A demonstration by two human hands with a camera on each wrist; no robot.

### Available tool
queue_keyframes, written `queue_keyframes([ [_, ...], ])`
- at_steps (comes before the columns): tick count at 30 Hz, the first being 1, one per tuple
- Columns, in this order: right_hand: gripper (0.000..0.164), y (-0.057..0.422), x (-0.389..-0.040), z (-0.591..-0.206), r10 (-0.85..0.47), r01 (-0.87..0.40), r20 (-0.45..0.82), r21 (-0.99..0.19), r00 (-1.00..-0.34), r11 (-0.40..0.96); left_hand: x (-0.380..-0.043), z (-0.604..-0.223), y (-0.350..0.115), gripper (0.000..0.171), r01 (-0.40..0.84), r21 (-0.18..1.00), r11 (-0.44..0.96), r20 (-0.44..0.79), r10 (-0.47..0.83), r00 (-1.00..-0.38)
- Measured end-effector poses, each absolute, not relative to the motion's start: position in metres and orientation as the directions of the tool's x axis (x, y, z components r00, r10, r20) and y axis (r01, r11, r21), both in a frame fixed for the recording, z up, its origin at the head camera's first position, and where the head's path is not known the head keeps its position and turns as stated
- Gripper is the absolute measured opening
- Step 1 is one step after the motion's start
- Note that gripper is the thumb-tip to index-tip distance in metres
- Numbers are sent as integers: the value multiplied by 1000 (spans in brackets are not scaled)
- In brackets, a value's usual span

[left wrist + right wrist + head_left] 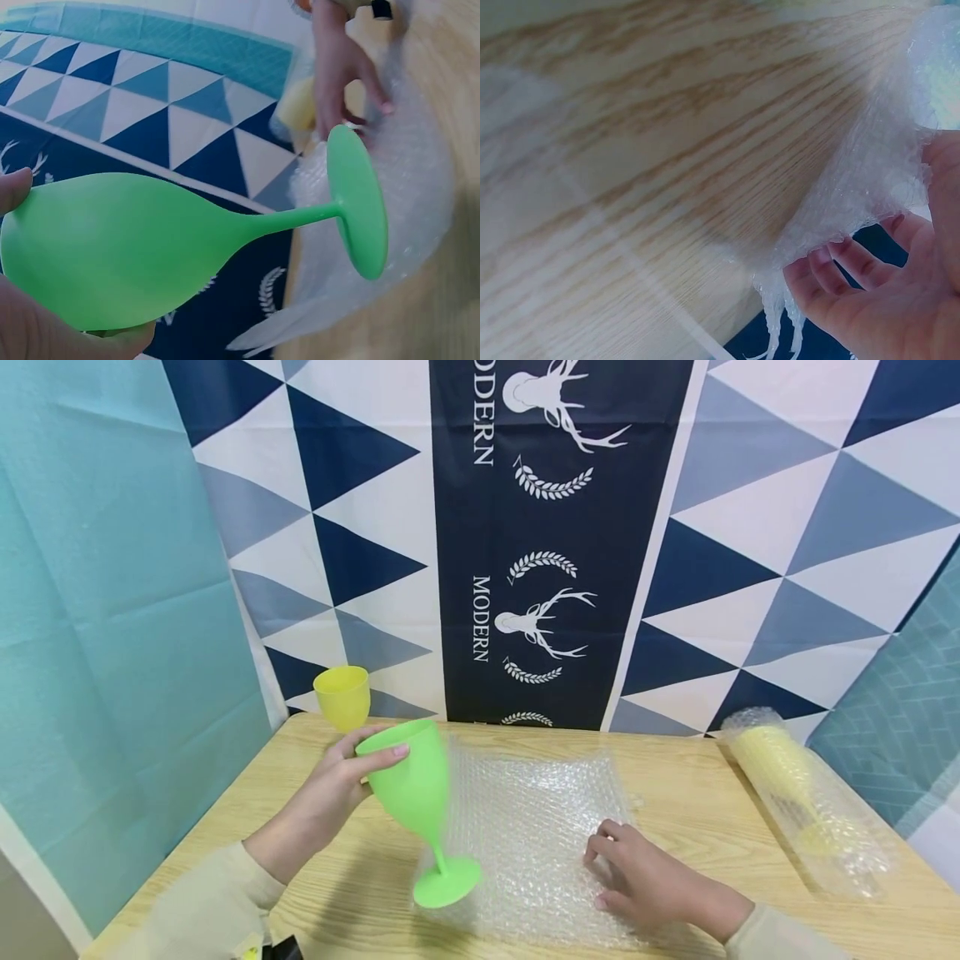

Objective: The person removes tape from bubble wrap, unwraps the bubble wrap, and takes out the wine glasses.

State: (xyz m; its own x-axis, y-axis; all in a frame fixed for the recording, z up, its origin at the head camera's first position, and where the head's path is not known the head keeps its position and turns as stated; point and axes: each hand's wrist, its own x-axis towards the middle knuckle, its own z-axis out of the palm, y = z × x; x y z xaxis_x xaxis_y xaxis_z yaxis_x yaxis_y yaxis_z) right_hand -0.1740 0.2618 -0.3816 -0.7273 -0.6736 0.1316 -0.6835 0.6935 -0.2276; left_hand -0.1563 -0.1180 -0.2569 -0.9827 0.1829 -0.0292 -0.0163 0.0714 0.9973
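Note:
My left hand [330,789] grips a light-green plastic goblet [416,777] round its bowl near the rim. The goblet leans, its mouth up and left, its round foot over the left part of a bubble wrap sheet [532,835]. In the left wrist view the goblet [127,240] lies across the picture, with thumb and fingers on its bowl. My right hand [652,877] rests at the right part of the sheet, fingers loosely bent and thumb apart. The right wrist view shows those fingertips [821,259] against the edge of the wrap [862,180].
A yellow goblet [345,697] stands at the table's back left corner, partly hidden behind my left hand. On the right lies another yellow goblet rolled in bubble wrap [787,785]. A patterned cloth [375,543] hangs behind the wooden table [690,802].

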Motion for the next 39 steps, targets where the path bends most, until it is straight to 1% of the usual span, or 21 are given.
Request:
queue_keyframes([
  [6,36,262,-173,-382,-680,-697,156,-211,-716,685,-158,-243,-126,66,14,998,56,5,161,-987],
  [12,36,262,-172,-382,-678,-693,151,-219,-720,687,-164,-229,-135,63,97,994,53,89,148,-985],
  [19,36,261,-171,-381,-678,-694,152,-219,-719,686,-170,-212,-144,63,186,982,36,184,50,-982],
  [23,35,262,-172,-380,-675,-685,133,-226,-726,693,-176,-209,-144,63,225,972,61,224,16,-974],
  [28,35,262,-173,-379,-672,-677,112,-236,-732,698,-193,-213,-144,70,233,960,156,243,-51,-969],
  [34,35,262,-173,-379,-671,-677,115,-232,-732,699,-225,-223,-141,81,232,923,308,286,-140,-948],
  [36,35,262,-173,-378,-669,-673,112,-237,-735,701,-237,-227,-139,82,237,908,345,304,-154,-940],
  [39,35,262,-173,-378,-666,-668,101,-246,-739,703,-253,-235,-135,83,244,900,362,316,-154,-936],
])
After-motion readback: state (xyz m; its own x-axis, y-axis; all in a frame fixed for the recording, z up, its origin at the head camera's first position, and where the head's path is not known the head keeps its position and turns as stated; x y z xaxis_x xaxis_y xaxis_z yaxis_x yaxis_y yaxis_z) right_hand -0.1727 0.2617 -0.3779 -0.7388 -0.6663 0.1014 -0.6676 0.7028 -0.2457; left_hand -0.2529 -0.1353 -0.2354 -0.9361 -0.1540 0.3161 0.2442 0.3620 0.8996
